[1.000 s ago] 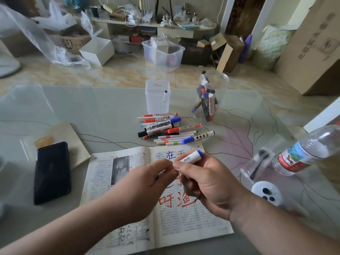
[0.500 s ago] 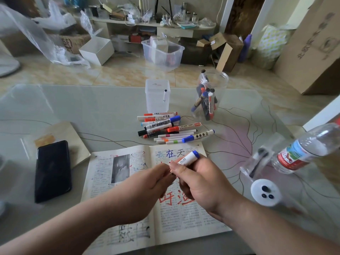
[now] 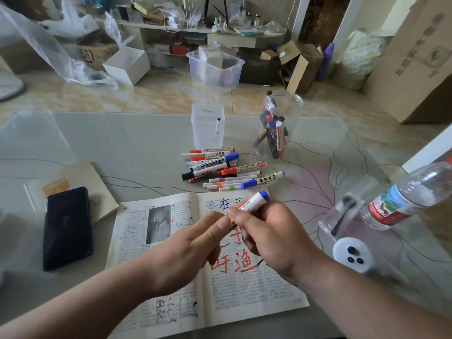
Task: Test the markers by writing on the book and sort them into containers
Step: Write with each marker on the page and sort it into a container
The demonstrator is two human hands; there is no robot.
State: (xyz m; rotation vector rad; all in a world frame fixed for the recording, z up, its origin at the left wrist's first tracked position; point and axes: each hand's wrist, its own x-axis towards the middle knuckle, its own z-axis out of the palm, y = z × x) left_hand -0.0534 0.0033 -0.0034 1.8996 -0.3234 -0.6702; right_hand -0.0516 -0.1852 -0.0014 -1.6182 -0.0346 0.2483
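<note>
The right hand (image 3: 266, 236) gripped a marker (image 3: 254, 200) above the open book (image 3: 244, 289), its blue end pointing up and away. The left hand (image 3: 190, 248) pinched the marker's lower end between thumb and forefinger; whether a cap sat there was hidden. This looked like the uncapping or recapping step of one test. The next move would call for either writing on the page or dropping it into the square tub (image 3: 208, 126) or the round jar (image 3: 281, 123), beyond the pile of markers (image 3: 220, 170)
</note>
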